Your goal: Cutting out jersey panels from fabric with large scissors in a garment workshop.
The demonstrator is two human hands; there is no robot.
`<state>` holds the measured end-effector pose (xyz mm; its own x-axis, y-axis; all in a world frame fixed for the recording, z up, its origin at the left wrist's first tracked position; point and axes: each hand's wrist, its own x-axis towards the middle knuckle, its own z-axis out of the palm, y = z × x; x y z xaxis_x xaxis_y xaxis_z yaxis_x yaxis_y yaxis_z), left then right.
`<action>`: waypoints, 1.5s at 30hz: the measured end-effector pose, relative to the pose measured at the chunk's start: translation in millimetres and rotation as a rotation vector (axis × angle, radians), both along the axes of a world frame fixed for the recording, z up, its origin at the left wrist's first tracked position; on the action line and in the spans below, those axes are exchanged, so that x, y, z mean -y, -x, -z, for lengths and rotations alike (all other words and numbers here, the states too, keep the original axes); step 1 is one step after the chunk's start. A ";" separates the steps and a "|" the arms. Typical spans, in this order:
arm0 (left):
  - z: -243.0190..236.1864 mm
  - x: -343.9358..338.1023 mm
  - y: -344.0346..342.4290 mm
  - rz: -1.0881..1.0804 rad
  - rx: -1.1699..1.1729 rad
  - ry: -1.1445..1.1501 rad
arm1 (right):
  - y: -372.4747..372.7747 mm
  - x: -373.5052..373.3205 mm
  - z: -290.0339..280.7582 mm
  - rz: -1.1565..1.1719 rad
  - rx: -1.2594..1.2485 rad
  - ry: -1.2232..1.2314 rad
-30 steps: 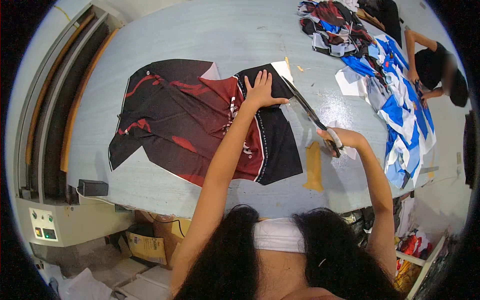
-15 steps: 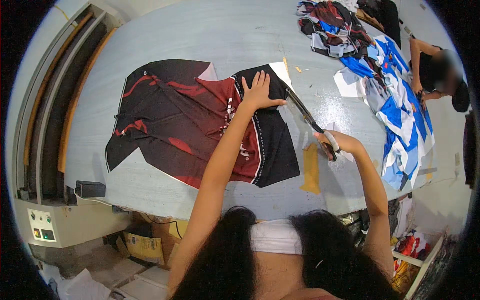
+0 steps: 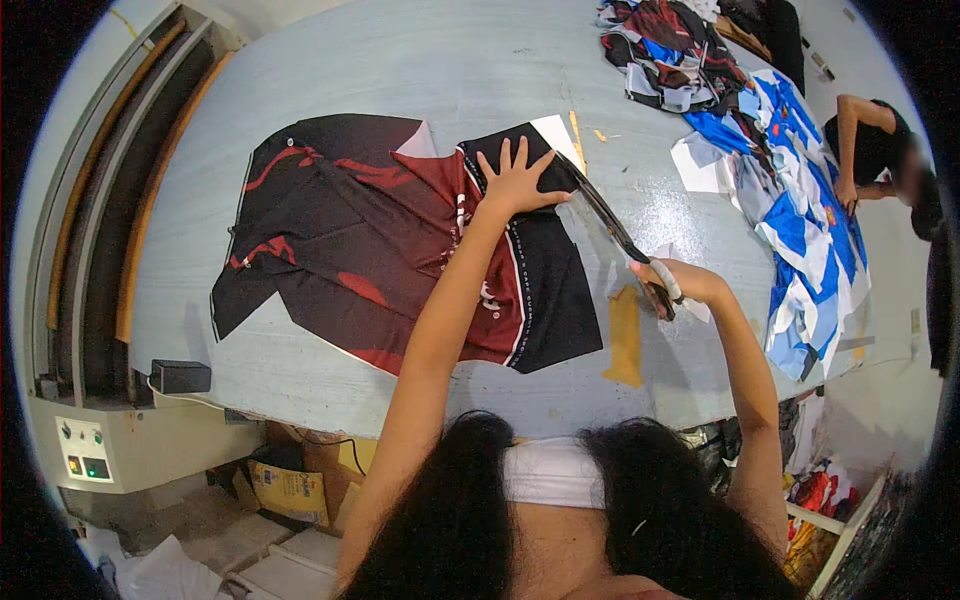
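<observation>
A black and dark red printed fabric piece (image 3: 340,230) lies rumpled on the grey table (image 3: 400,60). My left hand (image 3: 515,185) rests flat on its black right-hand part, fingers spread. In my right hand (image 3: 680,282) I grip the handles of long dark scissors (image 3: 605,215). Their blades point up and left to the black fabric's right edge, close to my left fingertips. Whether the blades are fully closed is hard to tell. A white corner of material (image 3: 555,135) shows beyond the fabric's top edge.
Yellow-brown tape (image 3: 625,340) is stuck near my right hand. Blue and white fabric pieces (image 3: 795,230) and a dark red and black heap (image 3: 680,60) cover the right side. Another person (image 3: 870,140) works there. A machine (image 3: 130,200) flanks the left, with a black box (image 3: 180,376) nearby.
My left fingers have spread wider and shifted slightly. The scissor blades now reach a little further up along the fabric's right edge. The other person has moved slightly right.
</observation>
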<state>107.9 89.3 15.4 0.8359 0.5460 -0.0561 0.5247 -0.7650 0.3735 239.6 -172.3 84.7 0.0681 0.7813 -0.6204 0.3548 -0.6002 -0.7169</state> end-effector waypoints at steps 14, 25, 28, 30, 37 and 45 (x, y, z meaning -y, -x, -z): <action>7.2 1.3 1.1 -0.003 0.013 -0.050 | -0.2 -11.0 0.4 -0.007 0.040 0.066; -0.2 -3.8 -1.0 -0.012 -0.028 -0.056 | 5.0 -17.1 1.5 -0.001 0.124 -0.003; -0.3 -1.7 -0.8 -0.010 -0.024 -0.054 | 4.2 -16.4 5.5 -0.042 0.188 -0.012; -0.5 -1.0 -0.4 -0.009 -0.027 -0.047 | 4.4 -16.2 4.9 -0.056 0.196 -0.006; 2.5 -0.6 0.6 -0.020 -0.012 -0.049 | 8.5 -33.2 -6.9 -0.081 0.172 0.058; 0.7 -0.2 -0.2 -0.020 -0.029 -0.053 | 5.8 -45.8 3.0 -0.117 0.283 0.009</action>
